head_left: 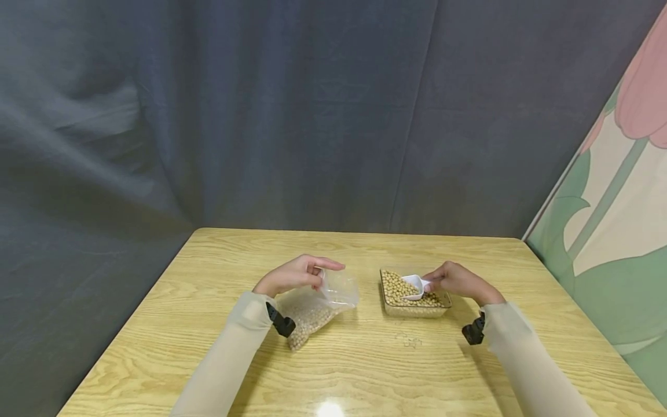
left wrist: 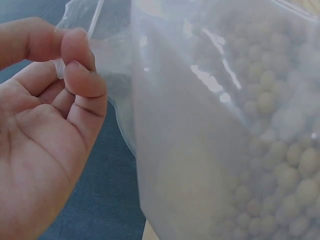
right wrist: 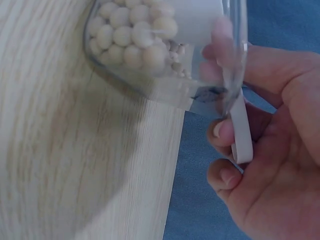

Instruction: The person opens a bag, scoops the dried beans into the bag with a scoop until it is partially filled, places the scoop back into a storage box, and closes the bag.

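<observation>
My left hand point(head_left: 299, 274) pinches the top edge of a clear plastic bag point(head_left: 341, 289), whose mouth gapes toward the right. Round pale beans point(left wrist: 295, 170) fill the lower part of this bag, which slants down toward the front. On the right, a clear rectangular container point(head_left: 417, 311) holds more of the beans point(head_left: 394, 286). My right hand point(head_left: 458, 282) grips the handle point(right wrist: 242, 131) of a white scoop point(head_left: 415, 284). The scoop's bowl lies among the beans inside the container, its front edge against them.
Both things are on a light wood-grain table point(head_left: 219, 359). A dark grey curtain point(head_left: 312, 116) hangs behind and to the left of it. At the right stands a panel point(head_left: 615, 220) painted with flowers. A black wrist camera point(head_left: 473, 331) sits beneath the right wrist, close to the container.
</observation>
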`<state>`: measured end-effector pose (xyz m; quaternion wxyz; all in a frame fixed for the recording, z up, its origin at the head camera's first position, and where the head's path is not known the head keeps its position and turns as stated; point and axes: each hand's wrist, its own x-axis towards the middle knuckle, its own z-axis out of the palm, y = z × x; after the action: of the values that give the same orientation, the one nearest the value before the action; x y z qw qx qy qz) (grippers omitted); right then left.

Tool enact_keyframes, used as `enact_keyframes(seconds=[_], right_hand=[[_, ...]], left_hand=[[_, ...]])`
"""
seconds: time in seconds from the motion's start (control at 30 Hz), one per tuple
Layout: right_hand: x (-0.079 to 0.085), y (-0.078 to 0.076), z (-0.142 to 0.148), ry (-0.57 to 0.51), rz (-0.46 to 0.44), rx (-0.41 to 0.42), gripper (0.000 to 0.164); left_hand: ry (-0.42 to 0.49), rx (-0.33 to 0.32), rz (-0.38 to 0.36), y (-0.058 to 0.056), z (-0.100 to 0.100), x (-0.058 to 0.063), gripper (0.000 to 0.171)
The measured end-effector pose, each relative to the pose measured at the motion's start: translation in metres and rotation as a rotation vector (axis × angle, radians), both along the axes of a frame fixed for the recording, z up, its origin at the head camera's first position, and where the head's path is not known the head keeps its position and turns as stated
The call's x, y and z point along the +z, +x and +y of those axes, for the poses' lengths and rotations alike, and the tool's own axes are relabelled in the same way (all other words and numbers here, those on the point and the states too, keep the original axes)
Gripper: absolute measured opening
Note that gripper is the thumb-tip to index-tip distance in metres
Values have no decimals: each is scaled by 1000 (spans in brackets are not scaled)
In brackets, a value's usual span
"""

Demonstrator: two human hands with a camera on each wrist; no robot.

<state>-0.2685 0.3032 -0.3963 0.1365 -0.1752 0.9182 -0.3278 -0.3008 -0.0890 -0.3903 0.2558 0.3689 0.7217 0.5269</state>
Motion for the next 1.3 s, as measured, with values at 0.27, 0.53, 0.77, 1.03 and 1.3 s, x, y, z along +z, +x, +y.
enact_keyframes(seconds=[0.27, 0.53, 0.77, 1.03, 1.3], right_hand=[[-3, 1, -1, -9, -9, 30, 35], [-5, 1, -1, -24, 5, 67, 35], [-13, 3, 0, -58, 30, 90, 38], [-21, 5, 2, -43, 102, 67, 33], [-20, 6, 6, -21, 136, 95, 31]], left_hand=[[-1, -5, 12, 0, 0, -2, 54], [-3, 0, 12, 1, -1, -1, 55], [-3, 0, 16, 1, -1, -1, 54], [-10, 7, 1, 1, -2, -2, 54], [-3, -3, 0, 1, -2, -2, 54]])
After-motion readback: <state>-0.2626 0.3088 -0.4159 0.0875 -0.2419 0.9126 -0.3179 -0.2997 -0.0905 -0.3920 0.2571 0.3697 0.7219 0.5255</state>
